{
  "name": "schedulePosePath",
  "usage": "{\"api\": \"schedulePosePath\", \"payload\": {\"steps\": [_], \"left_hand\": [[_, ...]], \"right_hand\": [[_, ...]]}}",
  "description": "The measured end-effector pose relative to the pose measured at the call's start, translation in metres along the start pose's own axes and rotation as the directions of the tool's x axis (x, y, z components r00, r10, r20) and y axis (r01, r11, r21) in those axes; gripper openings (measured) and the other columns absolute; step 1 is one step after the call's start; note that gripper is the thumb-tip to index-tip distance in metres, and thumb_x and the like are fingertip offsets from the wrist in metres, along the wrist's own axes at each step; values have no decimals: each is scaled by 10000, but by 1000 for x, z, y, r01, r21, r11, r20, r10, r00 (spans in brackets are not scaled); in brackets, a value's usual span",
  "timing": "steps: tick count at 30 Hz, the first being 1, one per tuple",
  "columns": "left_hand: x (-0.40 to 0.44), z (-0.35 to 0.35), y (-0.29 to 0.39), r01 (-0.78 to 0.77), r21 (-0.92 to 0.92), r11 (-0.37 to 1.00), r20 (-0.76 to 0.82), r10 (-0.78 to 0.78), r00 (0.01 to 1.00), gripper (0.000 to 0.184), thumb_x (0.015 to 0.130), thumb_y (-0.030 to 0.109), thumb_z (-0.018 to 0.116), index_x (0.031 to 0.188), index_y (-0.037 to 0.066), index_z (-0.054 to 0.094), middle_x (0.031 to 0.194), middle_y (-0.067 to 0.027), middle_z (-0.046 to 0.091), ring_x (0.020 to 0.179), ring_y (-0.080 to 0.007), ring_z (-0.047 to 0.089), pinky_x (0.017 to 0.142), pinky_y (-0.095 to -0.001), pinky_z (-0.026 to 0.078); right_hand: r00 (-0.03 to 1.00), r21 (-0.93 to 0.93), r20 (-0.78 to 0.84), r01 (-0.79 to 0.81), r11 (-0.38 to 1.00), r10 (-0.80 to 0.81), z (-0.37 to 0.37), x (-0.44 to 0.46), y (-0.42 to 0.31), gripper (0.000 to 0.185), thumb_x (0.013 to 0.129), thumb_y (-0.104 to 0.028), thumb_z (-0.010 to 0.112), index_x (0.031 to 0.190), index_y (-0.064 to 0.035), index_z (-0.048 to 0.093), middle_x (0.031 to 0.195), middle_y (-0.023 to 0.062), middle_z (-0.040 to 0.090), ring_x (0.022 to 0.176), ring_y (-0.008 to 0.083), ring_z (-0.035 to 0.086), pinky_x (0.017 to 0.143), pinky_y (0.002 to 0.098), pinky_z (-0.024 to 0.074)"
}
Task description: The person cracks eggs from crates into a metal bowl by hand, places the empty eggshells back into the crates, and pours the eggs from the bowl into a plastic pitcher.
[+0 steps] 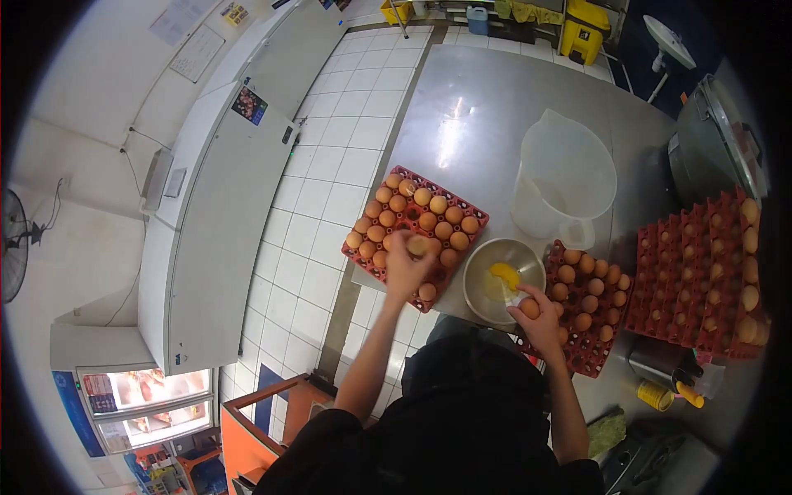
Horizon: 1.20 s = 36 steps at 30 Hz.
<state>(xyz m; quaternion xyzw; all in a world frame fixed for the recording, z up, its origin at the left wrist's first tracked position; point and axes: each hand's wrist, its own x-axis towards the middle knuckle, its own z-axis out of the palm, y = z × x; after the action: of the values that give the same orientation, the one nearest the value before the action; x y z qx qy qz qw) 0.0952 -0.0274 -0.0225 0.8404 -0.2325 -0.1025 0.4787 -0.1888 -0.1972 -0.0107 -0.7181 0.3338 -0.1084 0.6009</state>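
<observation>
My right hand (540,323) is closed around a cracked brown egg (529,308) at the near right rim of a metal bowl (473,290). Bright yellow yolk (505,275) and clear egg white show inside the bowl, just beyond the fingers. Over the red egg tray (424,303) on the left, my left hand (407,266) has its fingers closed on a brown egg (419,246); I cannot tell whether that egg is lifted clear of its cup. Many brown eggs sit in this tray, and a few cups near its middle are bare.
Behind the bowl stands a large translucent measuring jug (565,169). Another red tray of eggs (587,302) lies to the right, beside a tall stack of egg trays (691,276). A big metal pot (711,140) is at the far right of the steel table (462,78).
</observation>
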Motion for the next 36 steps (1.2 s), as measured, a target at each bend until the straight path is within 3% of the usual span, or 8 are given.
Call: {"api": "schedulePosePath", "payload": {"steps": [3,12,18,22,24,25,28,36], "left_hand": [[31,-17,-27,-304,345,888,15,318,948,514,822,203,855,1237,42,598,1252,-198,627,913,-336,720,841,-437,592],[-17,-15,-23,-79,577,813,207,-52,977,494,833,290,849,1232,70,658,1202,-132,676,984,-351,717,851,-480,587],[-29,-12,-23,-182,458,870,41,184,982,475,833,244,857,1203,37,643,1131,-135,699,924,-292,732,759,-433,593],[-33,-2,14,-10,-235,972,133,42,990,449,966,160,774,1325,81,515,1162,-150,690,883,-218,738,700,-335,621],[-38,12,33,572,-514,639,609,-198,768,543,938,59,769,1380,87,455,1279,-149,623,1097,-272,718,960,-389,625],[-43,32,31,614,-623,485,643,-130,755,491,980,136,732,1390,110,463,1343,-156,581,1100,-290,715,974,-395,620],[-51,71,45,837,-481,262,847,-108,520,420,1047,320,638,1387,120,494,1262,-112,602,1145,-280,698,962,-396,605],[-60,106,40,897,-429,108,903,37,428,644,1065,632,450,1456,123,506,1318,-73,629,1106,-206,633,922,-363,516]], "right_hand": [[1000,43,10,-18,999,17,2,0,12,513,876,-162,866,1333,-38,669,1235,113,699,1131,178,657,974,301,535],[998,-95,-57,10,995,-16,-9,-15,-3,503,867,-157,863,1307,-38,649,1034,58,633,942,151,598,868,299,525],[992,-33,-116,-58,998,54,-11,-22,2,419,875,-107,806,1249,-37,630,1143,121,604,1059,234,624,957,353,516],[991,-122,-74,-117,986,109,-17,-21,-12,424,882,-88,776,1266,-36,603,1196,148,602,1137,273,634,996,385,510],[983,-239,-13,174,955,-182,-14,-10,3,464,882,-90,776,1302,-37,587,1226,154,618,1177,294,639,1026,398,504],[981,-215,-15,187,958,-195,-12,-6,-3,509,885,-99,788,1349,-43,587,1275,164,638,1194,328,641,1045,406,501],[989,55,-104,107,993,-101,4,2,-27,534,902,-128,802,1389,-54,595,1309,174,652,1212,351,641,1053,396,502],[829,-223,-279,436,872,-485,1,12,-37,558,954,-160,780,1459,-55,568,1374,191,651,1280,362,633,1059,422,511]]}}
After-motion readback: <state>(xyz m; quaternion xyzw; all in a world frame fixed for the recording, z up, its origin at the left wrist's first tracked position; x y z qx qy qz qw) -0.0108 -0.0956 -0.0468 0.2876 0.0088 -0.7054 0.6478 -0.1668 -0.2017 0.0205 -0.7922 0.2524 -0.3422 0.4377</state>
